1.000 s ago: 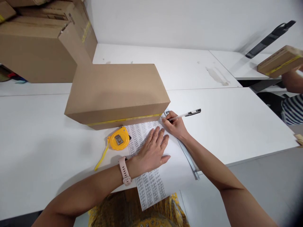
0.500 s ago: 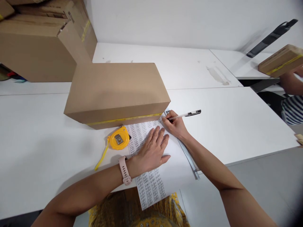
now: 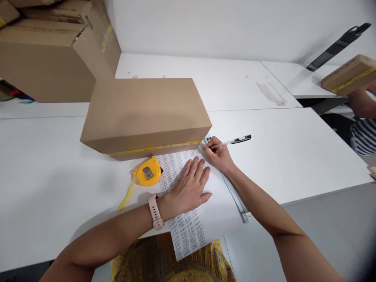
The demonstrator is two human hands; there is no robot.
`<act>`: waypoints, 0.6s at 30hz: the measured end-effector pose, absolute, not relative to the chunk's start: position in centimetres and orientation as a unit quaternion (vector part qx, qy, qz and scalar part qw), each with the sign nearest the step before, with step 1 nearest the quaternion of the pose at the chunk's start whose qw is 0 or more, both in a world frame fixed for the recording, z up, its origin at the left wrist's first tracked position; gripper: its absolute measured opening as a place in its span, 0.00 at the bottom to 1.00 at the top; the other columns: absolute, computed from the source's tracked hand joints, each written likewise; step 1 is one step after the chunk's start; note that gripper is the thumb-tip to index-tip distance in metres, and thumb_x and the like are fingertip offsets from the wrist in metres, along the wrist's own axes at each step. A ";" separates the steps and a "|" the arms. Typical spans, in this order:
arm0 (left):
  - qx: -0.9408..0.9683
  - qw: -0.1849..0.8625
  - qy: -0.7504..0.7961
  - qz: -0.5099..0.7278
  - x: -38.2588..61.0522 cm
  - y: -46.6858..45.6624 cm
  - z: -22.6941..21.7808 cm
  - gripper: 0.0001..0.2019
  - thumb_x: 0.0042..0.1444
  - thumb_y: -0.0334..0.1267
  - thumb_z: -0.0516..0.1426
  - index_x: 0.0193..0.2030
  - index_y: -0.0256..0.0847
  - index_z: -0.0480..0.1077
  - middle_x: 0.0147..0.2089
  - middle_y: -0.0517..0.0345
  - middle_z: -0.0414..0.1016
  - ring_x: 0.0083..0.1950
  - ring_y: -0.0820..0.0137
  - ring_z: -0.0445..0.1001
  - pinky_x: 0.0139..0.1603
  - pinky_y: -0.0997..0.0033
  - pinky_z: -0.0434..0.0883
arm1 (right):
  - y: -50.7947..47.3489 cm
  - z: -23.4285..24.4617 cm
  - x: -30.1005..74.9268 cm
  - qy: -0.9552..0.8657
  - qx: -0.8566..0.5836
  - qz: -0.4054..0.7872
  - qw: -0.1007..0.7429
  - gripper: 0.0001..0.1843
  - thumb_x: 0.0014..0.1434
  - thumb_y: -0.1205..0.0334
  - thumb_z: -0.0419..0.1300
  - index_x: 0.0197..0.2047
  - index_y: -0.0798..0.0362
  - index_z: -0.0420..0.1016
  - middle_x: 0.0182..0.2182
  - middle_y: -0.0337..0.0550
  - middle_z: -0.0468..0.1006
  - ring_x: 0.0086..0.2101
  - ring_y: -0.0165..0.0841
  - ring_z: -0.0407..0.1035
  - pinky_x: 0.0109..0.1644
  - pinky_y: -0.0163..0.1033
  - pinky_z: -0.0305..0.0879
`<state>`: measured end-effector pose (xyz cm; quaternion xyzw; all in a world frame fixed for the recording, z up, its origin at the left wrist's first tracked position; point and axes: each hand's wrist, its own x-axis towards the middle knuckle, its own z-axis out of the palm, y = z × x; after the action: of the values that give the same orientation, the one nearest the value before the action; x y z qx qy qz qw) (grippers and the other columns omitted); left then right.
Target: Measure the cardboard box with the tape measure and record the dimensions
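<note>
White table (image 3: 282, 156): box (image 3: 147, 105), paper (image 3: 219, 215), pen (image 3: 241, 139).
Paper, likely light and easily creased, best taken by an edge, lies before the box, under the left hand (image 3: 188, 186), palm down, fingers slightly spread; the pen, probably stiff, best gripped low, slants from the right hand (image 3: 219, 157), which pinches it.

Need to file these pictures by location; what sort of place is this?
Probably a packing or office workroom: cardboard boxes piled on a white worktable, a yellow tape measure, and a sheet with rows of writing.
</note>
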<state>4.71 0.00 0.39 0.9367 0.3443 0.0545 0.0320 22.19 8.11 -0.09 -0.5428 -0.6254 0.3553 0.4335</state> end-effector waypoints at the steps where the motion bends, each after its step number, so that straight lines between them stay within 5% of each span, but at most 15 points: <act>1: 0.937 0.030 0.344 0.054 4.7 0.0 0.4 0.38 0.68 0.58 0.51 0.71 0.26 0.60 0.74 0.28 0.57 0.77 0.41 0.51 0.75 0.44 0.47 | 8.1 -0.1 22.2 -0.626 -0.542 0.355 0.434 0.13 0.56 0.57 0.63 0.27 0.48 0.61 0.20 0.31 0.59 0.22 0.27 0.53 0.27 0.36 0.50; 18: 0.937 0.025 0.344 0.053 4.7 0.0 0.4 0.38 0.68 0.59 0.51 0.72 0.26 0.59 0.74 0.28 0.57 0.77 0.41 0.51 0.76 0.44 0.47 | 8.2 -0.1 22.3 -0.617 -0.550 0.359 0.433 0.16 0.56 0.55 0.64 0.27 0.48 0.61 0.20 0.32 0.59 0.23 0.28 0.53 0.27 0.36 0.50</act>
<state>4.66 -0.04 0.41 0.9371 0.3441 0.0527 0.0252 22.35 8.19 -0.10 -0.5501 -0.6171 0.3594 0.4329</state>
